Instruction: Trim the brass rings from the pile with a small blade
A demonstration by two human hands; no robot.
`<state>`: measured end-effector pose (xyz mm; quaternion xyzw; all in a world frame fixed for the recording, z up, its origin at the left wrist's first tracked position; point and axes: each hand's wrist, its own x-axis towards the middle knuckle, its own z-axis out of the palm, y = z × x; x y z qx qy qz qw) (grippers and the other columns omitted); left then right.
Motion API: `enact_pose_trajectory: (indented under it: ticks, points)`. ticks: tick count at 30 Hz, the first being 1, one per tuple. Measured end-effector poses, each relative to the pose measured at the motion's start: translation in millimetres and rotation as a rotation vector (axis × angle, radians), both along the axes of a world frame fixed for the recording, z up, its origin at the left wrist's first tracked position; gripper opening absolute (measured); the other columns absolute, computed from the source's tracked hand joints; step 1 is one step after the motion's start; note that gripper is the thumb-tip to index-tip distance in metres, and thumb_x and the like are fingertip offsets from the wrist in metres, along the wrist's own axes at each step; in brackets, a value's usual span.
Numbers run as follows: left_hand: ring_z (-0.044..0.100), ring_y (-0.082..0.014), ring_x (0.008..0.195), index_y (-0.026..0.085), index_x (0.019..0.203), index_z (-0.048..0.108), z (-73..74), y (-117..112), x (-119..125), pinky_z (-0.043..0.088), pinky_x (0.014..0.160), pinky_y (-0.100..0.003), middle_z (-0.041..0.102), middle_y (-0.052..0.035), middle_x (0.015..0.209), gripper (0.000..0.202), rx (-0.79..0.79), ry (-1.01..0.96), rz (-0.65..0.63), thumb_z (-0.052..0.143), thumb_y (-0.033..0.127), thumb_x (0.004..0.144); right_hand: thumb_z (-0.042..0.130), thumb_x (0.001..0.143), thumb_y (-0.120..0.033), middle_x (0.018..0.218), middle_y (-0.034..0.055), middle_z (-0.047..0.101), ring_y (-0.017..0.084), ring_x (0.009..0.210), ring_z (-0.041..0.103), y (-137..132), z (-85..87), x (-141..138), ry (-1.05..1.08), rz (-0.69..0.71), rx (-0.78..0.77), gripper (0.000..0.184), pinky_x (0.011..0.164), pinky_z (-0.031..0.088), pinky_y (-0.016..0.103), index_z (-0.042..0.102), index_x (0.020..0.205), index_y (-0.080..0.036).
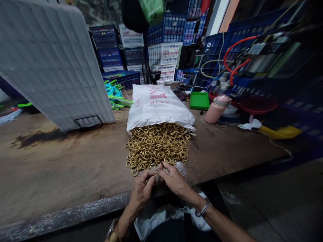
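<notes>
A heap of brass-coloured rings (156,144) spills from the mouth of a white woven sack (161,107) onto the brown tabletop. Just in front of the heap, my left hand (142,187) is closed, thumb and forefinger pinched on a brass ring that is mostly hidden by the fingers. My right hand (175,180) lies close beside it, its fingertips also pinched round a ring seen edge-on at the heap's near edge. The two hands' fingertips almost meet. A watch circles my left wrist and a metal bracelet my right.
A tall pale ribbed panel (55,67) stands on the left of the table (75,168). Behind the sack are a small fan (150,72) and stacked crates (165,53). To the right sit a green tray (199,101), a pink bottle (217,109) and a machine with orange hoses (228,55).
</notes>
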<state>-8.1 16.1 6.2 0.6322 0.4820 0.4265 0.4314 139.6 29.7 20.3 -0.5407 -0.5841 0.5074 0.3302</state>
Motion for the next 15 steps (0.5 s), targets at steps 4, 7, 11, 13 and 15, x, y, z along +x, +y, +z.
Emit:
enact_pose_trajectory:
  ticks: [4,7,11,13,15]
  points:
    - [0.054,-0.0136,0.065,0.015,0.073,0.063,2.3,0.7,4.8,0.042,0.064,-0.024,0.062,-0.0015,0.068,0.014,-0.131,-0.191,0.014,0.055,0.026,0.074,0.041,0.083,-0.040,0.065,-0.0038,0.050,0.009,0.061,0.044,-2.2,-2.9,-5.4,-0.126,0.072,0.236,0.025,0.058,0.034,0.020,0.051,0.077,-0.018]
    - [0.048,-0.0093,0.052,0.014,0.068,0.060,2.0,0.5,7.7,0.038,0.053,-0.020,0.055,0.0014,0.058,0.016,-0.296,-0.326,0.039,0.058,0.030,0.071,0.039,0.084,-0.040,0.062,-0.0037,0.048,0.009,0.059,0.044,0.0,-8.2,-8.7,-0.124,0.029,0.226,0.028,0.057,0.034,0.020,0.048,0.070,-0.018]
    - [0.036,-0.0050,0.039,0.015,0.062,0.055,4.0,-2.1,7.2,0.028,0.040,-0.017,0.049,0.0039,0.049,0.026,-0.461,-0.410,0.037,0.060,0.039,0.070,0.040,0.082,-0.043,0.057,-0.0040,0.045,0.008,0.053,0.040,0.8,-14.4,-12.3,0.015,-0.018,0.081,0.030,0.052,0.033,0.020,0.044,0.065,-0.018]
    - [0.032,-0.0036,0.037,0.014,0.061,0.053,4.5,-3.8,5.4,0.022,0.037,-0.017,0.051,0.0025,0.051,0.031,-0.495,-0.456,-0.013,0.057,0.043,0.072,0.038,0.082,-0.048,0.051,-0.0049,0.042,0.007,0.047,0.036,-0.7,-17.3,-14.0,0.144,-0.008,-0.023,0.035,0.046,0.030,0.020,0.042,0.063,-0.018]
    - [0.030,-0.0023,0.037,0.013,0.064,0.054,3.6,-5.3,4.0,0.020,0.037,-0.017,0.054,0.0004,0.057,0.032,-0.478,-0.490,-0.054,0.054,0.043,0.074,0.035,0.081,-0.053,0.048,-0.0055,0.040,0.006,0.042,0.032,-2.4,-19.4,-15.5,0.253,0.015,-0.127,0.041,0.041,0.026,0.019,0.040,0.060,-0.019]
